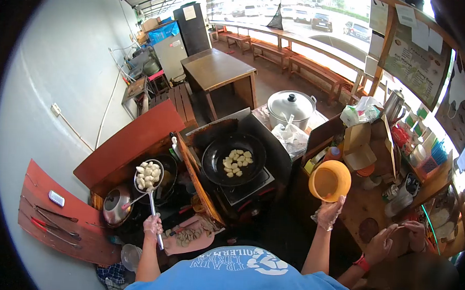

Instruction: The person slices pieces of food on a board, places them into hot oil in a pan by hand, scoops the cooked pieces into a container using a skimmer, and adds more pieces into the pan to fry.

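A black wok point(215, 164) sits beyond and between both hands. The right hand point(329, 213) grips an orange tub point(345, 173) beside the counter's point(354, 223) left edge. Nearer the long-handled scoop point(153, 206), the left hand point(153, 224) wraps its fingers round the handle — long axis pointing away, pale pieces point(148, 173) beyond the fingers.

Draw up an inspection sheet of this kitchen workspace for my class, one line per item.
Surface: stove beside a wooden counter.
Job's things: strainer and black wok hold pale pieces; orange tub raised.
Clutter: cardboard box and plastic bag crowd the counter.
Hands: left hand grips the strainer's handle; right hand holds the tub; both apparently in clear gloves.
Cables: thin pale line along the wall, by a socket.
Surroundings: another person's hands close at right; benches beyond.
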Demonstrator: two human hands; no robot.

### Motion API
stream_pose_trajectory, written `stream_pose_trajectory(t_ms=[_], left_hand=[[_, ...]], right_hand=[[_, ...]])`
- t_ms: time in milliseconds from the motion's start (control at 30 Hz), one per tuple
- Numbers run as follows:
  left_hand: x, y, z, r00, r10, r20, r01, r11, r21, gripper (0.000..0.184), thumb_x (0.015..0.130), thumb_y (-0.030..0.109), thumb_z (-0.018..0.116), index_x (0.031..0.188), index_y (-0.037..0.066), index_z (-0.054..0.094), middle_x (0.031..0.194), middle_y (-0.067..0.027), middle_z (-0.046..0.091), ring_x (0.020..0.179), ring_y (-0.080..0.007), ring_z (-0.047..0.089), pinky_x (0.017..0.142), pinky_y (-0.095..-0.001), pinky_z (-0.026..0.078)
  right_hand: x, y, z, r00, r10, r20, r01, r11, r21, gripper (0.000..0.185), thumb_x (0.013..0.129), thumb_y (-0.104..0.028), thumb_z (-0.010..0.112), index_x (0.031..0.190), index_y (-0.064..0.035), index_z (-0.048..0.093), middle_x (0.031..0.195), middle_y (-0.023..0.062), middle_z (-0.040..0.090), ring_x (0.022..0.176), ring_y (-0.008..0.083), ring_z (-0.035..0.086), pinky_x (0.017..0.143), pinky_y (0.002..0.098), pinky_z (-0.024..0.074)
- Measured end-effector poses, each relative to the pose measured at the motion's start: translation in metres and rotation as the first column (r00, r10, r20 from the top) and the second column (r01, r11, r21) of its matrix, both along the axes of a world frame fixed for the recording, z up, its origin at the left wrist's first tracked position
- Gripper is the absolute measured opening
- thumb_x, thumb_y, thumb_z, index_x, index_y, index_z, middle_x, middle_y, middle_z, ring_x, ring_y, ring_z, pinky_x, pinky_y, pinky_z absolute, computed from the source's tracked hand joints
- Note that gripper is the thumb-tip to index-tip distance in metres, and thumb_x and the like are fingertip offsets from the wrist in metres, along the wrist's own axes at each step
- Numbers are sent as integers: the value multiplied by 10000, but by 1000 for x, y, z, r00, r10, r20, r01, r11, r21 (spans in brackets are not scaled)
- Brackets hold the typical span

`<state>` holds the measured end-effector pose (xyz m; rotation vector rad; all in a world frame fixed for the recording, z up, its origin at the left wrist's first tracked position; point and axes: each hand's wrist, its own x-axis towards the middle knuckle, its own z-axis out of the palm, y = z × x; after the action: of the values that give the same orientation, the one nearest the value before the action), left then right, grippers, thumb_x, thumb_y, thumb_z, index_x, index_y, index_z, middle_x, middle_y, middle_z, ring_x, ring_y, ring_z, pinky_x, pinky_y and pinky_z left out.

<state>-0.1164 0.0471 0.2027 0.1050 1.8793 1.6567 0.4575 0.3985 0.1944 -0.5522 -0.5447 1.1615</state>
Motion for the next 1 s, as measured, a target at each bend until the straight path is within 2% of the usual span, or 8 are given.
stream_pose_trajectory(t_ms=[167, 267, 433, 667, 767, 833, 900, 1000], left_hand=[[-12, -3, 4, 999, -51, -7, 51, 999, 18, 185, 913, 217, 661, 839, 118, 523, 599, 13, 473, 371, -75, 385, 309, -239, 293], [-7, -3, 4, 1000, -13, -5, 13, 1000, 12, 193, 898, 211, 670, 826, 115, 520, 589, 15, 470, 359, -76, 380, 309, -239, 284], [-17, -14, 12, 997, -70, -18, 70, 998, 9, 197, 898, 221, 661, 822, 111, 517, 562, 9, 442, 357, -84, 380, 310, -244, 283], [-15, -33, 10, 991, -133, 9, 133, 991, -22, 201, 919, 224, 642, 814, 92, 532, 583, 12, 462, 382, -81, 403, 330, -240, 308], [-30, -42, 9, 985, -172, 17, 172, 984, 37, 212, 922, 231, 644, 806, 89, 539, 586, 15, 465, 385, -78, 408, 332, -240, 311], [-29, -46, 7, 990, -143, 1, 143, 988, 56, 227, 922, 240, 646, 794, 87, 538, 583, 14, 467, 384, -80, 413, 332, -243, 313], [-32, -53, 11, 984, -172, 38, 173, 985, -23, 226, 922, 239, 642, 790, 90, 534, 578, 13, 467, 384, -81, 414, 332, -245, 315], [-50, -63, 11, 983, -185, 19, 184, 983, 25, 230, 923, 247, 640, 789, 97, 529, 575, 15, 470, 387, -78, 414, 337, -242, 317]], right_hand=[[-38, -4, 9, 997, 71, -4, -71, 997, -34, 512, 896, -428, 583, 1307, -150, 456, 1324, 38, 498, 1235, 215, 480, 1003, 441, 420], [-57, -4, 11, 981, 184, -61, -186, 982, -29, 572, 917, -334, 599, 1390, -95, 386, 1310, 74, 502, 1237, 221, 485, 1034, 409, 408], [-106, -21, 52, 934, 351, -69, -350, 936, 17, 536, 916, -333, 596, 1365, -98, 421, 1296, 75, 523, 1221, 223, 503, 1038, 416, 417], [-193, -45, 80, 835, 545, -76, -546, 805, -231, 574, 879, -396, 630, 1375, -187, 430, 1262, 15, 510, 1099, 230, 515, 925, 424, 470], [-240, -54, 88, 805, 593, -14, -555, 744, -372, 478, 863, -418, 666, 1245, -180, 504, 1168, 0, 538, 1047, 243, 534, 873, 429, 478], [-270, -68, 101, 759, 651, 4, -607, 709, -359, 506, 848, -431, 686, 1253, -186, 506, 1171, 5, 522, 1081, 243, 502, 792, 390, 470], [-299, -82, 110, 703, 710, 43, -660, 673, -333, 541, 844, -442, 693, 1274, -181, 494, 1153, 25, 518, 1091, 253, 517, 788, 389, 472], [-339, -95, 117, 606, 791, 78, -714, 585, -386, 582, 838, -443, 704, 1305, -180, 476, 1151, 39, 503, 1085, 274, 533, 803, 413, 479]])
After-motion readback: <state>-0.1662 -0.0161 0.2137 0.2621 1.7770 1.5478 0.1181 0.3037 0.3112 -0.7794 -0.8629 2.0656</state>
